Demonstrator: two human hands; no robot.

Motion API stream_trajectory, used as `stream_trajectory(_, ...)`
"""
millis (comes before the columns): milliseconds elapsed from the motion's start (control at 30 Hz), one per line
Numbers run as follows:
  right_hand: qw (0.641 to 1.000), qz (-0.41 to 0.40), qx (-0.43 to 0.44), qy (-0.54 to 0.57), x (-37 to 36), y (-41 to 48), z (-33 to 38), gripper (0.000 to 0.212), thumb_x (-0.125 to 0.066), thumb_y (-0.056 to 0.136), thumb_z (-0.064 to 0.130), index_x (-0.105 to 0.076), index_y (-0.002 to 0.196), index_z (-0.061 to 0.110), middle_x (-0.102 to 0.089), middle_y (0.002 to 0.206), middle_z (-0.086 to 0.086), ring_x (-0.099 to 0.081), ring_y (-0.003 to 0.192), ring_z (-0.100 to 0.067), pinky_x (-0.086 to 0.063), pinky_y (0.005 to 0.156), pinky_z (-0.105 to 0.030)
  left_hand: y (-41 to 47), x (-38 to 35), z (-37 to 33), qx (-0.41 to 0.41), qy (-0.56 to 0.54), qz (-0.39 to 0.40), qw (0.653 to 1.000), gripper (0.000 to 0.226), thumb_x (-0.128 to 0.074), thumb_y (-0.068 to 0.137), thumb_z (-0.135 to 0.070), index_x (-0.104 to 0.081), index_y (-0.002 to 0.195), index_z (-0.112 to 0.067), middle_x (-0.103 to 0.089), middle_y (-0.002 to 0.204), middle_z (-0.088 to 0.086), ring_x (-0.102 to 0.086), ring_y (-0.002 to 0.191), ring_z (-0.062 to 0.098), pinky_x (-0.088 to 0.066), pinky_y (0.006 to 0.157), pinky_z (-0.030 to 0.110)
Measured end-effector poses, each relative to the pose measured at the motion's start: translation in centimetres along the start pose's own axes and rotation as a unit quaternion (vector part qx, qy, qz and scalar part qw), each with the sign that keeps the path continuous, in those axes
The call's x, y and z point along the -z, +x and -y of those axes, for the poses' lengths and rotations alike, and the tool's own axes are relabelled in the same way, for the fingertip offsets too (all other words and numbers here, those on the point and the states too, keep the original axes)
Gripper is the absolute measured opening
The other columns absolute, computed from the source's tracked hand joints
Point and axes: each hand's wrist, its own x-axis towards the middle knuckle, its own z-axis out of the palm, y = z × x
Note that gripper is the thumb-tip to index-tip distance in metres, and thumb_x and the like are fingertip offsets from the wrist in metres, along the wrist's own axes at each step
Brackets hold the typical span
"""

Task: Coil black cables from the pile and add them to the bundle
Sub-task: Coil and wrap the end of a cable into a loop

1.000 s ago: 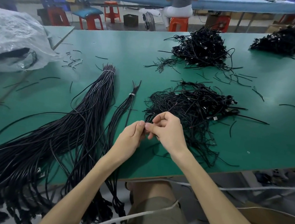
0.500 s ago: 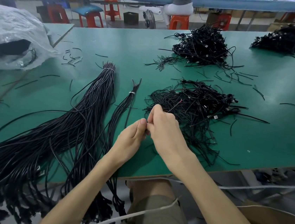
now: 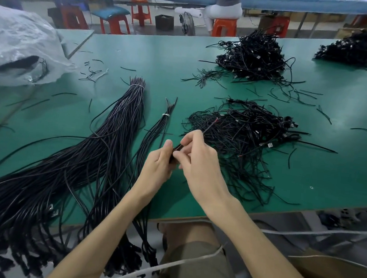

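Both hands meet over the green table (image 3: pixel 334 169) near its front edge. My left hand (image 3: pixel 158 172) grips a small folded black cable (image 3: pixel 175 151) between thumb and fingers. My right hand (image 3: pixel 198 161) pinches the same cable from the right; its free end with a reddish tip (image 3: pixel 213 122) sticks up past my fingers. A pile of tangled black cables (image 3: pixel 242 132) lies just right of my hands. To the left lie a big bundle of long black cables (image 3: pixel 99 149) and a thin tied bundle (image 3: pixel 158 131), both hanging over the table edge.
Two more black cable heaps sit at the back middle (image 3: pixel 256 55) and back right (image 3: pixel 357 49). A clear plastic bag (image 3: pixel 17 44) lies at the far left. Loose cable scraps dot the table. A person sits on an orange stool (image 3: pixel 224 27) at another bench behind.
My hands stay together at the same spot; the right hand's fingers have shifted along the cable, and the cable's end now pokes up above them.
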Motion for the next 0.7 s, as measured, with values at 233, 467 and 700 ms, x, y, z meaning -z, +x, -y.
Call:
stream_trajectory(233,0.995,-0.018,-0.056,0.081,-0.9,-0.9,-1.5,0.012,-0.066,0.099,0.025,-0.062,0.089,0.021,-0.069,0.073,0.006,-0.061,0.067,-0.009,-0.054,0.074,-0.042,0.3,0.4,-0.3,0.076,-0.051,-0.064,0.994,0.068,-0.036,0.111,-0.042,-0.051,0.047,-0.028,-0.026,0.048,-0.011,-0.018,0.04,0.006,-0.019,0.037,0.018)
stream_trajectory(467,0.985,-0.038,-0.095,0.138,-1.7,-0.8,-2.1,0.019,-0.069,0.098,0.026,-0.063,0.083,0.017,-0.071,0.066,0.005,-0.06,0.057,-0.004,-0.054,0.063,-0.03,-0.1,0.1,-0.7,0.056,-0.018,-0.052,0.997,0.07,-0.03,0.111,-0.048,-0.039,0.044,-0.028,-0.028,0.047,-0.01,-0.02,0.04,0.006,-0.019,0.038,0.019)
stream_trajectory(700,0.973,-0.084,-0.09,0.197,-3.8,-1.1,-2.7,0.023,-0.069,0.098,0.026,-0.062,0.081,0.011,-0.067,0.066,-0.001,-0.061,0.061,-0.014,-0.046,0.057,-0.023,-0.1,0.4,-0.1,0.031,0.002,-0.082,0.996,0.053,-0.039,0.111,-0.04,-0.037,0.061,-0.019,-0.03,0.05,-0.008,-0.025,0.041,0.009,-0.022,0.04,0.023)
